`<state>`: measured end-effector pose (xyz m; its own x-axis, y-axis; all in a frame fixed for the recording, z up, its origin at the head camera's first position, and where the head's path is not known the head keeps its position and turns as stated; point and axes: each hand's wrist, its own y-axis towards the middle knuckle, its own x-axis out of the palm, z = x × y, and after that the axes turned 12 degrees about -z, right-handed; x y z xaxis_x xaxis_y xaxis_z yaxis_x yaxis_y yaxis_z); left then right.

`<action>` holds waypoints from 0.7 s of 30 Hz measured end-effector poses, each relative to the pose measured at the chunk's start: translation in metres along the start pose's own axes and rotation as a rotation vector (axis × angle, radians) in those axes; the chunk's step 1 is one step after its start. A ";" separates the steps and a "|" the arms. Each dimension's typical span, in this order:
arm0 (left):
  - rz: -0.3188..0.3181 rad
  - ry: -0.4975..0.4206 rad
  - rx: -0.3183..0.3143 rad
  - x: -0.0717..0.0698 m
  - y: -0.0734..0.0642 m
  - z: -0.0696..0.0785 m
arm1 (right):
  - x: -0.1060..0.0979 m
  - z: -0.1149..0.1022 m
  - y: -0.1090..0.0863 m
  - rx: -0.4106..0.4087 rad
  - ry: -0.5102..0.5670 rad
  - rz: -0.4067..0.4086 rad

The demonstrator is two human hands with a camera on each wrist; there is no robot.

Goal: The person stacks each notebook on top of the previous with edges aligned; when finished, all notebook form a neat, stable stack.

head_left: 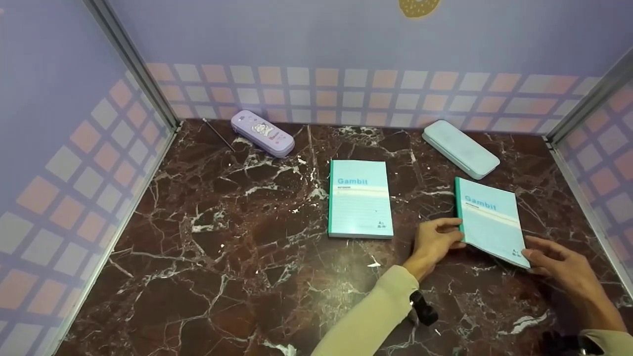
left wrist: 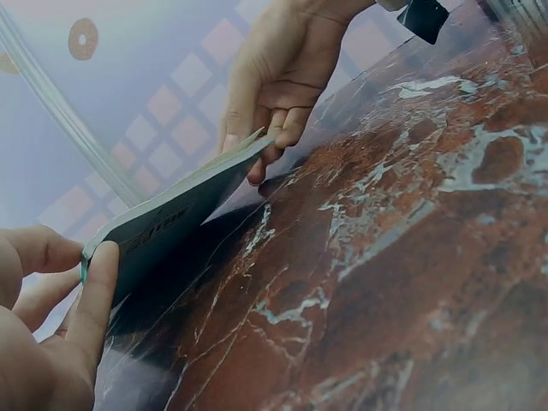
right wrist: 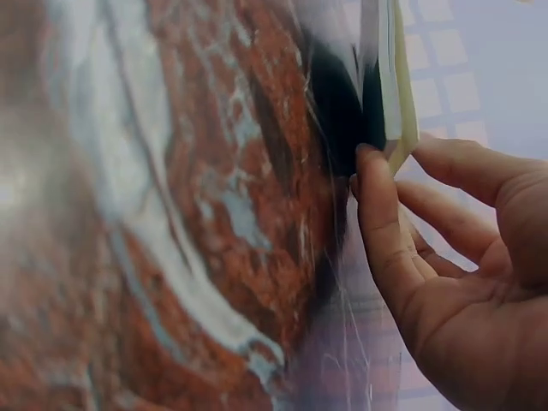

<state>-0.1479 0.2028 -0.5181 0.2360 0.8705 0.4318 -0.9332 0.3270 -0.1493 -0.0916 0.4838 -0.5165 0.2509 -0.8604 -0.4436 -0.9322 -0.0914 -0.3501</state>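
Note:
Both hands hold a light-blue "Gambit" notebook (head_left: 489, 217) with a green spine, on the right of the table in the head view. My left hand (head_left: 435, 242) pinches its spine edge between thumb and fingers. At the lower right corner, my right hand (head_left: 568, 267) grips with the thumb on the cover and fingers beneath. The left wrist view shows the notebook (left wrist: 184, 205) tilted, its underside lifted above the marble surface. In the right wrist view, the page edges (right wrist: 390, 103) sit between thumb and fingertips. A second matching notebook (head_left: 361, 202) lies flat to the left.
A pale-blue case (head_left: 462, 148) lies just behind the held notebook. Farther left at the back are a purple pencil case (head_left: 262, 133) and a thin dark stick (head_left: 218, 134). Walls with checkered bands enclose the marble table (head_left: 222, 277) at the back and sides.

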 end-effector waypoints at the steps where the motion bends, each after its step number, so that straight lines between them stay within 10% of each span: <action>1: -0.007 0.008 0.007 -0.001 0.000 0.000 | 0.000 0.000 0.000 0.005 0.014 0.000; 21: -0.052 0.448 0.076 -0.038 -0.011 0.033 | 0.019 -0.040 0.008 -0.226 -0.003 0.169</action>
<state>-0.1553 0.1542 -0.5039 0.3617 0.9323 0.0075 -0.9302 0.3614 -0.0646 -0.1053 0.4468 -0.4944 0.0878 -0.8717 -0.4822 -0.9953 -0.0567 -0.0787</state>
